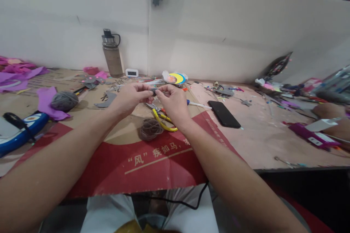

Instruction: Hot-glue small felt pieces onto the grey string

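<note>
My left hand [133,96] and my right hand [172,101] meet over the middle of the table. Between their fingertips they pinch a small dark grey piece [154,92], too small to tell its kind. Just below my hands lie pliers with yellow handles [164,121], partly covered by my right hand. A loose coil of grey-brown cord [151,129] rests beside the handles. To the left of my left hand is a flat grey crescent-shaped cutout [106,100].
A red and brown cardboard sheet [109,167] covers the near table. A water bottle [112,56] and small digital clock [132,73] stand behind. Grey yarn [64,101] lies left, a black phone [224,114] right. Another person's hand [329,111] is at far right by a purple device [313,134].
</note>
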